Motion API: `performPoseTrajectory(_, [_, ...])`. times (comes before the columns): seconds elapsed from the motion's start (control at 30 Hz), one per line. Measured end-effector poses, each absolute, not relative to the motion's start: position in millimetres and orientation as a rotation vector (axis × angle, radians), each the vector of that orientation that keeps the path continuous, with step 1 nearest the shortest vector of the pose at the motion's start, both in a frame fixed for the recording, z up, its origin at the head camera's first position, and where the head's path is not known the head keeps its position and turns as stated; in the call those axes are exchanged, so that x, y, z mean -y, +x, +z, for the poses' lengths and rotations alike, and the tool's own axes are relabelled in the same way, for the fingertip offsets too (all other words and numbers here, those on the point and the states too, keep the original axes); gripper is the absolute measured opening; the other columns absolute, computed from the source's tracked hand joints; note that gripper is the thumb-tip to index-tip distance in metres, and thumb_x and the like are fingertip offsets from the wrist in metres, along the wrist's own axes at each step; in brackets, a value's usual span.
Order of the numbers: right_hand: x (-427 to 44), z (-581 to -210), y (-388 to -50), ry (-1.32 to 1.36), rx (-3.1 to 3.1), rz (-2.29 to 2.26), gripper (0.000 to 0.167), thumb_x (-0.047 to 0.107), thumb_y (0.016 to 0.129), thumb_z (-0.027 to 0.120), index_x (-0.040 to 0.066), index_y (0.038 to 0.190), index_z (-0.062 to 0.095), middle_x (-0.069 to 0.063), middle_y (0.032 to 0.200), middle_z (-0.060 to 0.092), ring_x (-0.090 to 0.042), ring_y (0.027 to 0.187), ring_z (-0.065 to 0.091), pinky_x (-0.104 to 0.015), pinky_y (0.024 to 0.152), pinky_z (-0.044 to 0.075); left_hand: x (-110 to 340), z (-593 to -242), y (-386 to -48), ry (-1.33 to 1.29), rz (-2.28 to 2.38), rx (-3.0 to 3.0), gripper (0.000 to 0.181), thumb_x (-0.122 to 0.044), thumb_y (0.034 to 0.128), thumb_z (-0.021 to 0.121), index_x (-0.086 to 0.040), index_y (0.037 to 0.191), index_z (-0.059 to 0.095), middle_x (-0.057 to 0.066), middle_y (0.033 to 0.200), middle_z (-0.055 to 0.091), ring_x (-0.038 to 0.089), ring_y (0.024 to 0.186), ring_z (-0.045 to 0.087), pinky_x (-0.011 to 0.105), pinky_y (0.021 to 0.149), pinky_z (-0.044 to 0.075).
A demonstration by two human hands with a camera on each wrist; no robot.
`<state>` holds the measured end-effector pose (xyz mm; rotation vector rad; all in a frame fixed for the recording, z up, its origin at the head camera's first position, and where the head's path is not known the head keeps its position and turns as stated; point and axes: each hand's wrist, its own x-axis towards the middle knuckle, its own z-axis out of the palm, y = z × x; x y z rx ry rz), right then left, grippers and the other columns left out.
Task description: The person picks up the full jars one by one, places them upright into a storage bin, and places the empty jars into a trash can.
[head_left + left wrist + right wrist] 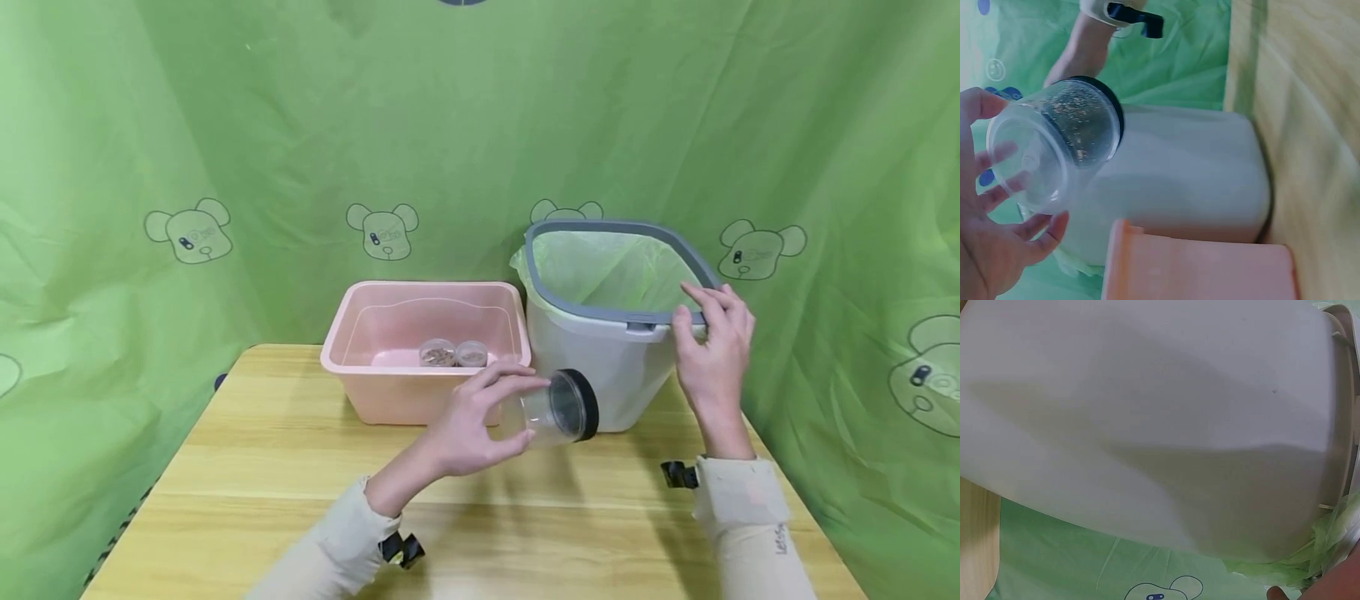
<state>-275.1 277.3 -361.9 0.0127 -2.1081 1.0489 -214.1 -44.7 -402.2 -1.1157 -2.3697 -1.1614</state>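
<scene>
My left hand grips a clear plastic jar by its bottom end, thumb below and fingers above. Tipped on its side over the table, the jar points its black lid toward the trash bin. Brown bits show inside it near the lid in the left wrist view. My right hand holds the grey rim of the white trash bin at its near right corner. A pale green bag lines the bin. In the right wrist view the bin's wall fills most of the picture.
Left of the bin stands a pink plastic tub. Two small clear round containers with brownish contents are in it. Both stand toward the back of a wooden table, before a green cloth backdrop.
</scene>
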Motion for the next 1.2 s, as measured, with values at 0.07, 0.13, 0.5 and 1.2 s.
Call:
performPoseTrajectory(0.07, [-275, -361, -275, 0.017, 2.109, 1.051, 0.042, 0.029, 0.101, 0.055, 0.013, 0.139, 0.066, -0.018, 0.146, 0.053, -0.024, 0.152, 0.030, -0.057, 0.126, 0.019, 47, -396, -213, -1.127, -1.164, 2.289, 0.060, -0.030, 0.0859, 0.075, -0.026, 0.144, 0.060, -0.001, 0.149, 0.054, 0.019, 0.143, 0.049, 0.056, 0.116, 0.043])
performPoseTrajectory(0.13, [-274, -360, -276, 0.025, 2.107, 1.051, 0.042, 0.028, 0.101, 0.055, 0.013, 0.139, 0.066, -0.019, 0.146, 0.053, -0.025, 0.152, 0.030, -0.057, 0.126, 0.019, 49, -390, -212, -1.136, -1.170, 2.210, 0.060, -0.028, 0.0855, 0.076, -0.024, 0.143, 0.060, 0.001, 0.148, 0.056, 0.019, 0.138, 0.052, 0.051, 0.114, 0.047])
performPoseTrajectory(0.5, [-275, -363, -275, 0.020, 2.105, 1.053, 0.042, 0.029, 0.101, 0.056, 0.012, 0.138, 0.066, -0.019, 0.146, 0.053, -0.026, 0.152, 0.030, -0.056, 0.126, 0.019, 53, -363, -217, -1.147, -1.253, 1.923, 0.059, -0.022, 0.0838, 0.074, -0.010, 0.140, 0.060, 0.015, 0.144, 0.057, 0.025, 0.135, 0.055, 0.043, 0.110, 0.052])
performPoseTrajectory(1.2, [-278, -363, -274, 0.014, 2.094, 1.061, 0.041, 0.028, 0.101, 0.056, 0.012, 0.138, 0.066, -0.018, 0.146, 0.053, -0.025, 0.152, 0.030, -0.055, 0.127, 0.017, 31, -322, -251, -1.052, -1.317, 1.735, 0.058, -0.027, 0.0858, 0.068, -0.003, 0.138, 0.059, 0.018, 0.147, 0.053, 0.029, 0.134, 0.053, 0.042, 0.106, 0.054])
